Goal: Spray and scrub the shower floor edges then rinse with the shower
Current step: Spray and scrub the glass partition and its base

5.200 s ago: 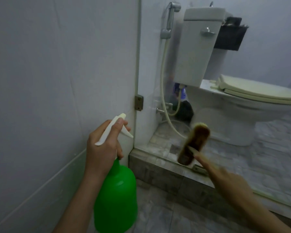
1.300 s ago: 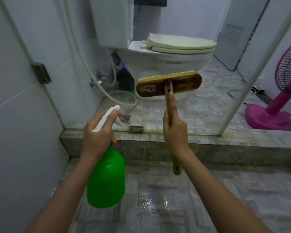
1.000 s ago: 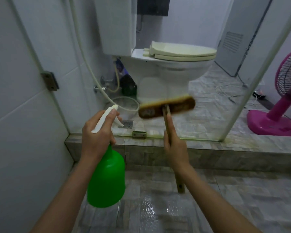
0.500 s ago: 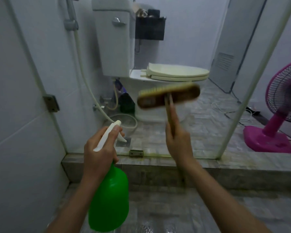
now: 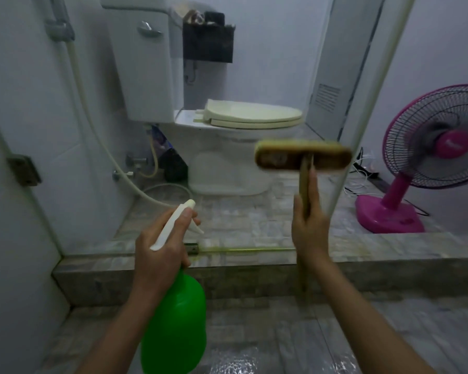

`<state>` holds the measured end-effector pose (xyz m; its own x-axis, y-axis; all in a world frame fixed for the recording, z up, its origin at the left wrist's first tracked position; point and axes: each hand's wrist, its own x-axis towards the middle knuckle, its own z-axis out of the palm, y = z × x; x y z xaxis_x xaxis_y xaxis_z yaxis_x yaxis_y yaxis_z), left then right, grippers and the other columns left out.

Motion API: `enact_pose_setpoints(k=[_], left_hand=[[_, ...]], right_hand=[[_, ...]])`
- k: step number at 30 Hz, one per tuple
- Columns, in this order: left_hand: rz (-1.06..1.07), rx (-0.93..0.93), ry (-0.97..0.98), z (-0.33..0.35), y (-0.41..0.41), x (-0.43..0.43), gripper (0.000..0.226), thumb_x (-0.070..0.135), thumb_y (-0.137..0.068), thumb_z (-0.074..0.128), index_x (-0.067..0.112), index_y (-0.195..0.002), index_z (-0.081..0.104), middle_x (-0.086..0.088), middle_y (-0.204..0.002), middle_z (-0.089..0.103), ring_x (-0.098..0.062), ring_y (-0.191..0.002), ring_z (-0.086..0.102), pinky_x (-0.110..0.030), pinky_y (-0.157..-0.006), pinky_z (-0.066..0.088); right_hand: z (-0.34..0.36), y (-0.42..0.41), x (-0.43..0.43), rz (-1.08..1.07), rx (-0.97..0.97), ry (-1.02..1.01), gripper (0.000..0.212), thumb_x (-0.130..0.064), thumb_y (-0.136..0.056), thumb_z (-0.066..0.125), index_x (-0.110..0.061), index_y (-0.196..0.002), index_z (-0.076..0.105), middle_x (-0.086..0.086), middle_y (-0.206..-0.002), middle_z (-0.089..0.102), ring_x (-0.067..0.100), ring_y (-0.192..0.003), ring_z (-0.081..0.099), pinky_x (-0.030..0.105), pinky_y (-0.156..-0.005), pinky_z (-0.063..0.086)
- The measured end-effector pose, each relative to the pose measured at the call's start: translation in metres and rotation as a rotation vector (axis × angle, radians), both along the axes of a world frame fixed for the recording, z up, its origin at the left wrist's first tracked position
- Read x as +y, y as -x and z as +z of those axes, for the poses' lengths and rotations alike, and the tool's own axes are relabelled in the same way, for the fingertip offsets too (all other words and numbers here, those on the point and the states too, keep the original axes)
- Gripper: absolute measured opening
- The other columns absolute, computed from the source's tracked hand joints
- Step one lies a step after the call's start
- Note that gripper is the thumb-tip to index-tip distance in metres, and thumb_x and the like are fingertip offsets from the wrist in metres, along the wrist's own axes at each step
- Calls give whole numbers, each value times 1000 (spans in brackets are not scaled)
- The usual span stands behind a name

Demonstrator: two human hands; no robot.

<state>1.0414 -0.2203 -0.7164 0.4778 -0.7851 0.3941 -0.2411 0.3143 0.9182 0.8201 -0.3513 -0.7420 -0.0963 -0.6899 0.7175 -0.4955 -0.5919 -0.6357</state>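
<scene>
Your left hand (image 5: 160, 252) grips the green spray bottle (image 5: 174, 325) by its white trigger head, contents hidden by opaque plastic; your right hand (image 5: 310, 233) clasps the scrub brush (image 5: 303, 156) handle, brush head raised. Both hover above the tiled shower curb (image 5: 241, 276).

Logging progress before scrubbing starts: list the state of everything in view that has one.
Spray bottle: gripped at the neck by the left hand, clear of the floor.
Scrub brush: held by the right hand, head raised, blurred.
Toilet lid: closed.
Pink fan: upright; running or not, cannot tell.
Shower floor: wet sheen at the near edge.
</scene>
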Motion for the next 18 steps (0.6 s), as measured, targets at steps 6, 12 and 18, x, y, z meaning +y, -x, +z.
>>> enact_pose_setpoints(k=[6, 12, 18], left_hand=[[3, 12, 3, -3, 6, -9, 21, 24, -101, 57, 17, -89, 74, -9, -82, 74, -18, -34, 47, -23, -38, 41], [-20, -10, 15, 1, 2, -5, 27, 45, -93, 60, 24, -83, 75, -25, -76, 69, -22, -35, 48, -26, -43, 42], [-27, -4, 18, 0, -1, 4, 19, 40, -95, 59, 37, -83, 75, -6, -80, 73, -19, -35, 48, -22, -40, 41]], right_hand=[[-3, 13, -18, -57, -49, 67, 53, -30, -102, 38, -41, -149, 15, 17, -63, 46, 15, -42, 37, 28, -37, 34], [-95, 30, 33, 10, -22, -247, 60, -25, -100, 43, -57, -143, 16, 7, -77, 63, 17, -45, 48, 35, -44, 43], [41, -4, -19, -6, -88, 103, 53, -22, -102, 41, -33, -148, 16, 27, -73, 53, 9, -42, 34, 29, -37, 35]])
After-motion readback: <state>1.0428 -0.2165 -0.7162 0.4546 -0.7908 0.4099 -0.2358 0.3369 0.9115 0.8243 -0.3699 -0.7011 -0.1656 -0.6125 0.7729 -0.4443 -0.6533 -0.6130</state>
